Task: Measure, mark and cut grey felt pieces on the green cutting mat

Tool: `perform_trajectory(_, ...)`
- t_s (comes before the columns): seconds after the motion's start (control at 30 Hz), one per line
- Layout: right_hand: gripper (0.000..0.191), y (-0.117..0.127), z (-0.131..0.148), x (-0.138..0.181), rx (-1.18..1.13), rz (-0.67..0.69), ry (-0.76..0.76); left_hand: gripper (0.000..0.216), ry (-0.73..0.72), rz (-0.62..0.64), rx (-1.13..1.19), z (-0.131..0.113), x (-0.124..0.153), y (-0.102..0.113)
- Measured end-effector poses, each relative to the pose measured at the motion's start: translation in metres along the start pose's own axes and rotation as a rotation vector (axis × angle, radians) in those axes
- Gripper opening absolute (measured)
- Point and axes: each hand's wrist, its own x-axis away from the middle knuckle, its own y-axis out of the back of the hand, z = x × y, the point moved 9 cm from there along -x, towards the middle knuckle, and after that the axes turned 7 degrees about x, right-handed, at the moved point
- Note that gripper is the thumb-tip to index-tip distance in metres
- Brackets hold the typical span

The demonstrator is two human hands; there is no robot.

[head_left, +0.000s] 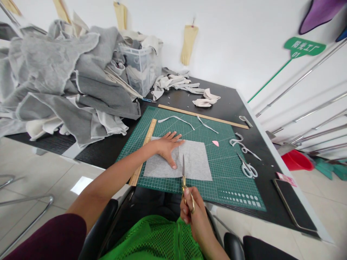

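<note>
A rectangular piece of light grey fabric (pixel 196 159) lies flat on a green cutting mat (pixel 225 177). My left hand (pixel 168 147) presses on its left half with the fingers spread. In my right hand (pixel 193 207) are gold-handled scissors (pixel 183 177), my fingers wrapped through the loops. Their blades point away from me at the fabric's near edge, about mid-width, where a slit or line runs up the cloth. A wooden ruler (pixel 143 151) lies along the left of the fabric, partly behind my left forearm. To the right sits a pink piece of chalk (pixel 215 143).
A longer wooden ruler (pixel 203 115) spans the mat's far edge. White-handled scissors (pixel 248 169), fabric strips (pixel 176 119) and a phone (pixel 294 204) lie about. Piled grey cloth (pixel 54 72) and a clear plastic bin (pixel 138 65) fill the left; cloth scraps (pixel 176 82) lie at the back.
</note>
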Motion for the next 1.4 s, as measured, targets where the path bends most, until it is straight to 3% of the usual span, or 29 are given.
perform_trajectory(0.77, 0.043, -0.005, 0.007, 0.001, -0.004, -0.007, 0.010, 0.140, -0.001, 0.000, 0.023, -0.001, 0.000, 0.001)
perform_trajectory(1.4, 0.039, -0.003, 0.009, 0.005, 0.128, -0.006, 0.043, 0.140, 0.004, 0.009, 0.029, 0.001, 0.001, 0.000)
